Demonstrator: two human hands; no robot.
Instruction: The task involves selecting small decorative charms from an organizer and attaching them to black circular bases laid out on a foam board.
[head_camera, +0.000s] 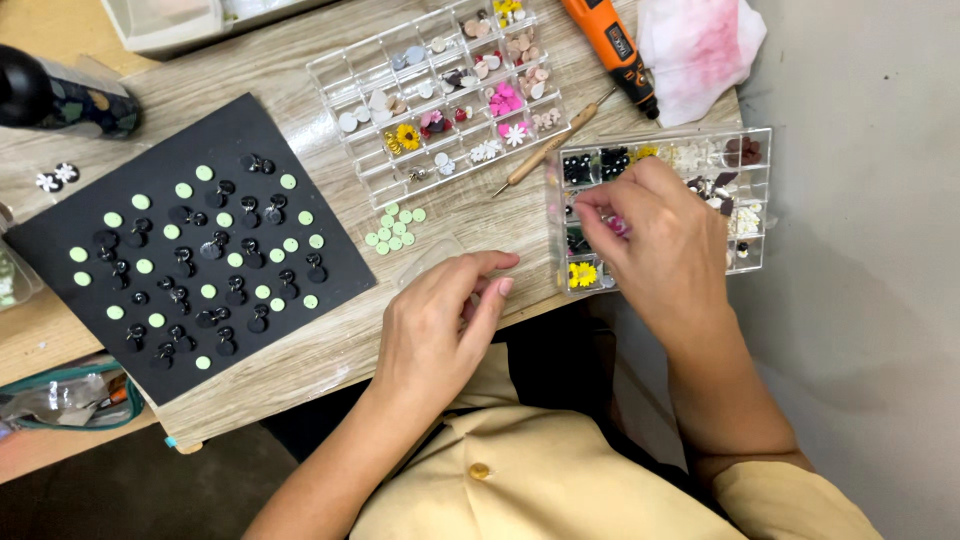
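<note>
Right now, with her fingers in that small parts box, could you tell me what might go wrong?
The clear compartment box sits at the table's right edge; a nudge from the right hand could tip it off. The loose green discs lie close to the left hand and could be swept away.

Tabletop (330, 350) is pale grainy wood, the black board (60, 240) at left looks matt, and both compartment boxes (340, 75) are clear glossy plastic.
</note>
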